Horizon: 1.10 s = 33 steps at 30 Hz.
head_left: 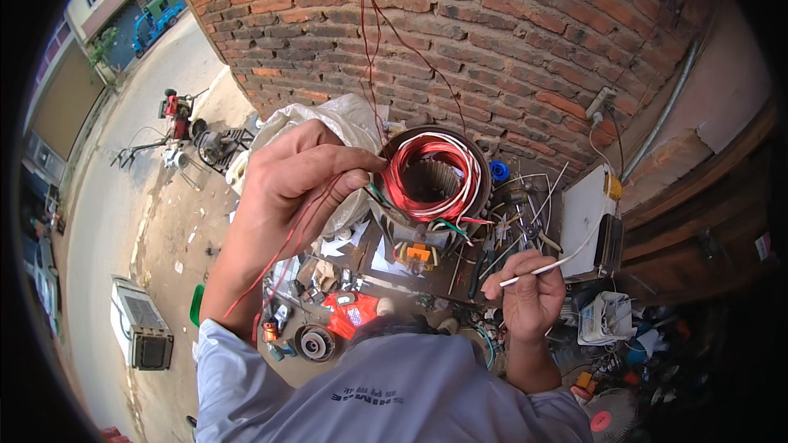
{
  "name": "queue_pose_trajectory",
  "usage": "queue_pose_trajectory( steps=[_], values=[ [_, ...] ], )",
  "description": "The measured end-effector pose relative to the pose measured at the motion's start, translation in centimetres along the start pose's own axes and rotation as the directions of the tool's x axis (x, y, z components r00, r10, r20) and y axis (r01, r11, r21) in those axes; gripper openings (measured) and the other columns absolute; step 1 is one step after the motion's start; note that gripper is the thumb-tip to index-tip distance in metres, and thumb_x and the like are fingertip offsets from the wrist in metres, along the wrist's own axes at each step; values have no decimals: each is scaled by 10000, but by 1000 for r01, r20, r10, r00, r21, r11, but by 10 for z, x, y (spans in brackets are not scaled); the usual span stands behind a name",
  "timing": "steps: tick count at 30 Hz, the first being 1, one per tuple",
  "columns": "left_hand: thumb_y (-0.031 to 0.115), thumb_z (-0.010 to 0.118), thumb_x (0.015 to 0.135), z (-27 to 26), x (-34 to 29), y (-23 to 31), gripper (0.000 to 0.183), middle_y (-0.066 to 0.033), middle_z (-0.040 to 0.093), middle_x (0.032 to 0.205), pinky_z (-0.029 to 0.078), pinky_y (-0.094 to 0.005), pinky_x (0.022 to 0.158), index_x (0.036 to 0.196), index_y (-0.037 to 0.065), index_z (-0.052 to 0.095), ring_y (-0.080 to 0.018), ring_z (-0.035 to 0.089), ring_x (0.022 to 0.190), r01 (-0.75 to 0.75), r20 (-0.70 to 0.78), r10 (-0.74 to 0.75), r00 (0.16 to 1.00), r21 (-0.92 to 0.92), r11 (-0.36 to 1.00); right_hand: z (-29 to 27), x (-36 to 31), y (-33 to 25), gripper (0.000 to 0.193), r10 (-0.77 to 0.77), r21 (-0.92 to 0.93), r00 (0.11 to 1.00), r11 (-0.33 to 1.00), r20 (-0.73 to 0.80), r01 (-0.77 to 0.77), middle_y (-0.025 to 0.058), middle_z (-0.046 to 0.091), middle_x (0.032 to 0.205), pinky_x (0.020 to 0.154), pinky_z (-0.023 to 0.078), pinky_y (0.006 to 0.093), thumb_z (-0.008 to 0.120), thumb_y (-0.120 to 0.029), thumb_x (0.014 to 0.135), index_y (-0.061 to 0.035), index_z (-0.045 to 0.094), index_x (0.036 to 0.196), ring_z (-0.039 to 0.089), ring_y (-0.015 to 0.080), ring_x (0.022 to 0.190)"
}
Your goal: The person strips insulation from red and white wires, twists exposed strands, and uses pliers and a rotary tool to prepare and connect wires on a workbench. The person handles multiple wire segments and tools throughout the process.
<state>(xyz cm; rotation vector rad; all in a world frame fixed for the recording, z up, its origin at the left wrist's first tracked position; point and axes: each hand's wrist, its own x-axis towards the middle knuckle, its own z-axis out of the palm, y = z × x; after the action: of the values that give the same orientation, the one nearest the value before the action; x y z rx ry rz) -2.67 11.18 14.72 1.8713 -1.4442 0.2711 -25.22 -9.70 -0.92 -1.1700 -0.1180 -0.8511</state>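
My left hand [300, 168] is closed, its thumb and forefinger pinching thin red wire [277, 267] whose ends trail down along my forearm. The fingertips are close to the left side of a motor stator [417, 133], a round metal body with its opening facing up. Red copper windings [402, 176] ring the opening, bound with white lacing, and green and red leads stick out at the lower edge. Lower right, my right hand [529, 295] is closed round a thin white cable [552, 266]. Its free end points left, and the other part curves up to the right.
Behind stands a brick wall [509, 41] with red wires [367, 25] hanging before it and a socket [602, 103] at right. Tools [525, 213] and scraps crowd the bench. A whitish sack [328, 115] lies behind my left hand. A grey metal box [583, 213] stands right.
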Motion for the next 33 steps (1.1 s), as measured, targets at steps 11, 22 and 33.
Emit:
queue_pose_trajectory(
  steps=[11, 22, 33],
  values=[
    [59, 736, 953, 103, 96, 57, 215, -137, 750, 841, 569, -376, 666, 1156, 1, 773, -283, 747, 748, -400, 57, 454, 889, -387, 831, 3, 56, -85, 129, -390, -254, 908, 903, -154, 345, 133, 680, 1067, 756, 591, 310, 745, -2, 974, 56, 723, 1087, 699, 180, 858],
    [82, 710, 996, 125, 95, 71, 172, -128, 754, 798, 587, -351, 673, 1120, -18, 774, -224, 760, 710, -216, 319, 440, 839, -546, 809, -11, 48, -95, 255, -569, -737, 820, 524, 69, 426, 137, 742, 1036, 791, 565, 332, 863, -14, 852, -6, 769, 1089, 714, 247, 904],
    [127, 728, 1009, 112, 101, 69, 182, -114, 763, 772, 580, -331, 660, 1089, -22, 795, -181, 749, 692, 21, 521, 411, 748, -639, 769, -16, 63, -109, 156, -454, -551, 878, 698, 154, 458, 123, 742, 923, 721, 556, 319, 860, -88, 871, -8, 754, 951, 714, 229, 846]
  ],
)
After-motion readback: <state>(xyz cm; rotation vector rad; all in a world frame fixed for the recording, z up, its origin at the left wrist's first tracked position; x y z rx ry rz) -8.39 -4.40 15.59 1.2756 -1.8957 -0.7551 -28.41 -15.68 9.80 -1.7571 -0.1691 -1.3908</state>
